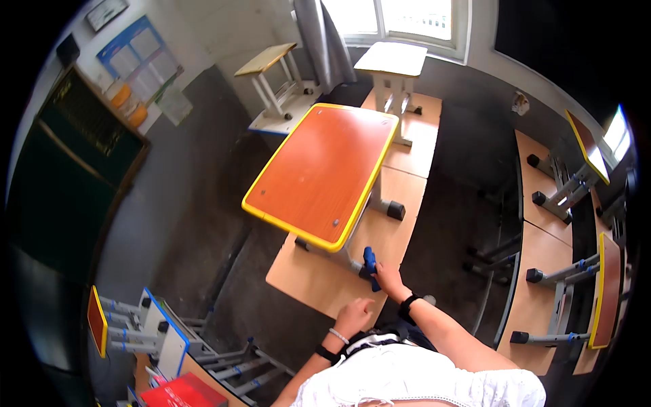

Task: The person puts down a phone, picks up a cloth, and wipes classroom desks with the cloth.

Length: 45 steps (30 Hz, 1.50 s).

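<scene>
Two bare hands reach in from the near edge of my view, a dark band on each wrist. The right hand (386,277) is closed around a blue object (370,260), too small and blurred for me to name. I see it at the near foot of a stool (321,173) with an orange-brown seat and yellow rim; whether it actually touches the foot, I cannot tell. The stool stands upright on a pale wooden desk (295,277), in the middle of the scene.

The left hand (354,317) is just beside the desk's near edge, fingers curled inward. I cannot tell whether it grasps anything.

I judge the action in hand to be close work with the blue object at the base of the stool. From here, any move calls for a firm hold on the object, a clear path around the metal foot, and no knock that would shift the stool.

Beyond it, a pale-topped stool (392,60) stands at the far end of the row, near a window (420,19). To the right, tilted stools (605,292) line another row.
</scene>
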{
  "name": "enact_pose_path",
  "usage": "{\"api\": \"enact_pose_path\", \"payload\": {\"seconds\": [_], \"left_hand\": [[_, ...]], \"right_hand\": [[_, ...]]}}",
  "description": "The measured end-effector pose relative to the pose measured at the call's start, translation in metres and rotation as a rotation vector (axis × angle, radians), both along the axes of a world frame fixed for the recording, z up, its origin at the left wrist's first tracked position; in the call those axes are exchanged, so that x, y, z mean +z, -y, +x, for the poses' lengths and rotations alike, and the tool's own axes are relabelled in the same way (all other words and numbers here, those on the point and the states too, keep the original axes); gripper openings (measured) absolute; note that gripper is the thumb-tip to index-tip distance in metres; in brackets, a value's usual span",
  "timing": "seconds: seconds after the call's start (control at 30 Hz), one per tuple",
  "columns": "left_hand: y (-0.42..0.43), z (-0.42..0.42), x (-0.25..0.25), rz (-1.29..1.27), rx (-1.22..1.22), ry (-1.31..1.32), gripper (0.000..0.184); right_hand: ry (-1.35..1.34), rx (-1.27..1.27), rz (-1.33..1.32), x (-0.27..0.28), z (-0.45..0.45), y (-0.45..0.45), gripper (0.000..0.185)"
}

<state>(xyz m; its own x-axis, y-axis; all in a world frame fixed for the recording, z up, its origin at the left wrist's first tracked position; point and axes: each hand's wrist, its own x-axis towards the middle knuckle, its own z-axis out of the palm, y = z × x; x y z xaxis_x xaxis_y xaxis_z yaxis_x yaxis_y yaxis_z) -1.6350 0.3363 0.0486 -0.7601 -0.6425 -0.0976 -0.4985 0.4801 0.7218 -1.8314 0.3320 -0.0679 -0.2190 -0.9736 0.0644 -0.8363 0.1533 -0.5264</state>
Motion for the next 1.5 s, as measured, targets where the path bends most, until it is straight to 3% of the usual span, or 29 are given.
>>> {"api": "enact_pose_path", "payload": {"seconds": [0.17, 0.3, 0.5, 0.73, 0.93, 1.1, 1.23, 1.43, 1.5], "left_hand": [[-0.008, -0.053, -0.008, 0.181, -0.19, 0.046, 0.029], [-0.014, -0.114, 0.013, 0.356, -0.264, 0.066, 0.029], [-0.028, -0.207, 0.019, 0.416, -0.173, 0.116, 0.03], [-0.055, -0.297, 0.034, 0.294, -0.3, 0.137, 0.031], [-0.056, -0.358, 0.049, 0.187, -0.394, 0.143, 0.029], [-0.024, -0.396, 0.038, 0.117, -0.419, 0.069, 0.031], [0.021, -0.414, 0.056, 0.113, -0.222, -0.022, 0.03], [0.097, -0.431, 0.034, 0.176, -0.048, -0.017, 0.028], [0.131, -0.445, 0.024, 0.187, -0.066, -0.093, 0.027]], "right_hand": [[0.07, 0.026, 0.179, -0.01, -0.036, -0.018, 0.017], [0.218, 0.024, 0.052, -0.026, -0.078, -0.067, 0.018], [0.185, -0.144, 0.207, -0.039, -0.185, -0.13, 0.018], [0.227, -0.434, 0.295, -0.048, -0.305, -0.208, 0.02], [0.244, -0.608, 0.32, -0.051, -0.352, -0.249, 0.022], [0.302, -0.594, 0.254, -0.059, -0.37, -0.22, 0.025], [0.376, -0.401, 0.208, -0.034, -0.404, -0.148, 0.027], [1.108, -0.224, 0.13, 0.015, -0.467, -0.006, 0.023], [1.412, -0.317, 0.07, 0.05, -0.478, 0.037, 0.027]]}}
